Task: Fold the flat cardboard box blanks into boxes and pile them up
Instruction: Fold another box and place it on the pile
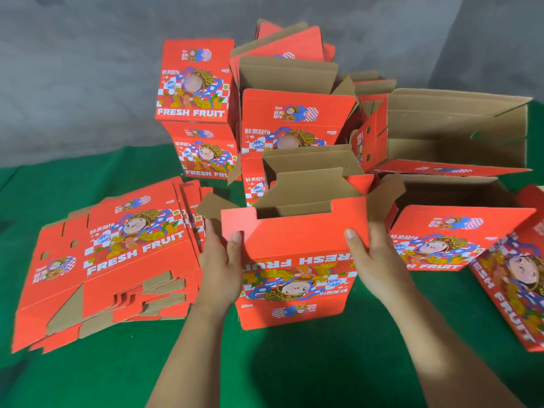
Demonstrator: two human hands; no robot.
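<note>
A red "FRESH FRUIT" cardboard box (pixel 297 278) stands opened up in front of me, print upside down, its top flaps raised and the brown inside showing. My left hand (pixel 219 265) grips its left side, thumb on the red front flap. My right hand (pixel 372 260) grips the right side the same way, thumb on the front panel. A stack of flat box blanks (pixel 106 266) lies on the left. Folded boxes (pixel 194 113) are piled behind, two stacked at the left and more (pixel 297 122) in the middle.
A green cloth (pixel 265 372) covers the table. Opened boxes lie on their sides at the right (pixel 459 136), with another (pixel 432 240) and one at the right edge (pixel 518 293). A grey wall stands behind.
</note>
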